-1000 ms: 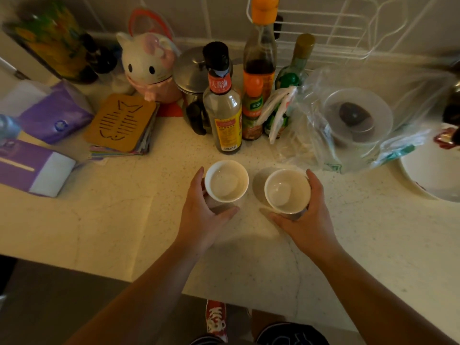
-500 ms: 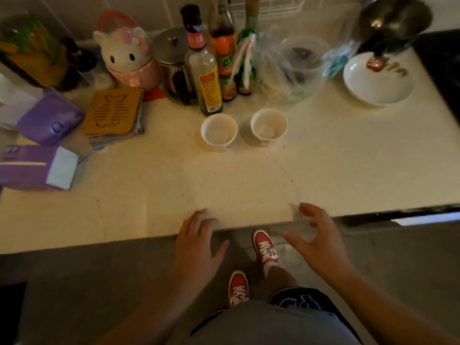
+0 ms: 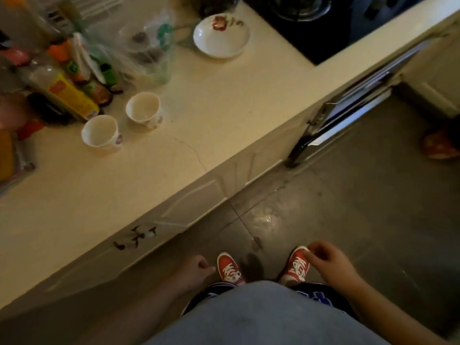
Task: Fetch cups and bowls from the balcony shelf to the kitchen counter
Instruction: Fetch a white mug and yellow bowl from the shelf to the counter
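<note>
Two small white cups stand upright side by side on the cream kitchen counter (image 3: 174, 155): one cup (image 3: 100, 131) to the left, the other cup (image 3: 144, 111) just beyond it, both with a small print on the side. My left hand (image 3: 196, 268) hangs low beside my body with its fingers curled and nothing in it. My right hand (image 3: 328, 261) is also down over the floor, fingers loosely curled, holding nothing. Both hands are well away from the cups.
Sauce bottles (image 3: 67, 93) and a clear plastic bag (image 3: 146, 46) crowd the counter behind the cups. A white floral dish (image 3: 221, 37) sits near the black stove (image 3: 323, 26). Grey tiled floor (image 3: 361, 207) stretches to the right, where an oven door handle (image 3: 311, 135) sticks out.
Both hands let go of the cups, pulled back from the counter and dropped to my sides. The view has swung right, away from the counter toward the floor.
</note>
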Demonstrator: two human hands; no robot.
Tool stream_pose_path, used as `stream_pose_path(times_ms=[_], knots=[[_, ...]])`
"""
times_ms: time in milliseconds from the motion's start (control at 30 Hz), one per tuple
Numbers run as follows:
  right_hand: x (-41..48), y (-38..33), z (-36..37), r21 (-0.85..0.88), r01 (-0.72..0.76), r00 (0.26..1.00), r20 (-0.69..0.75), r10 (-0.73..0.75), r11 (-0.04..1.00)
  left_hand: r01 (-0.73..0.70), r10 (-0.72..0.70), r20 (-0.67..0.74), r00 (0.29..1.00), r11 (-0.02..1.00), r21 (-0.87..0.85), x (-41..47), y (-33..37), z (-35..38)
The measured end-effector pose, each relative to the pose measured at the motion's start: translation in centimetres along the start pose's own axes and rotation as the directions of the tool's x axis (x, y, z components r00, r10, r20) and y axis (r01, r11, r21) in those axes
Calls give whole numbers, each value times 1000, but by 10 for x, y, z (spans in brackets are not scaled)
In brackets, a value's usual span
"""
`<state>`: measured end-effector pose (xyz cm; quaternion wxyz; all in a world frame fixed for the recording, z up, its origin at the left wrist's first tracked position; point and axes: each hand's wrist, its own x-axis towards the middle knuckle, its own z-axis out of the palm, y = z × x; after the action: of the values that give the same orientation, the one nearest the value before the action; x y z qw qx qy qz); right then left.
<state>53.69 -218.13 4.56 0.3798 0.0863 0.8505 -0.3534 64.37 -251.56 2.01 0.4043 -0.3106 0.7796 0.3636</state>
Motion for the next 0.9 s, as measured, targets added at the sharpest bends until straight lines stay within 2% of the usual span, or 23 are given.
stream_pose_path(times_ms=[200, 300, 433, 533, 633, 900], knots=[[-41, 135, -62, 253, -290, 941, -100, 323, 923, -121, 97, 112, 989, 965, 233, 29, 116, 47], [-61, 200, -93, 386, -355, 891, -136, 434, 851, -202, 162, 152, 975, 931, 303, 37, 191, 90], [-75, 272, -130, 534, -421, 820, -122, 559, 733, -314, 251, 229, 941, 899, 305, 35, 286, 148], [-71, 301, -160, 601, -412, 789, -139, 598, 684, -375, 297, 264, 918, 865, 333, 34, 339, 181], [-51, 319, -200, 643, -394, 792, -126, 598, 657, -407, 311, 287, 906, 826, 389, 39, 379, 197], [32, 330, -324, 677, -306, 794, -205, 572, 669, -323, 216, 265, 940, 814, 483, 91, 466, 197]])
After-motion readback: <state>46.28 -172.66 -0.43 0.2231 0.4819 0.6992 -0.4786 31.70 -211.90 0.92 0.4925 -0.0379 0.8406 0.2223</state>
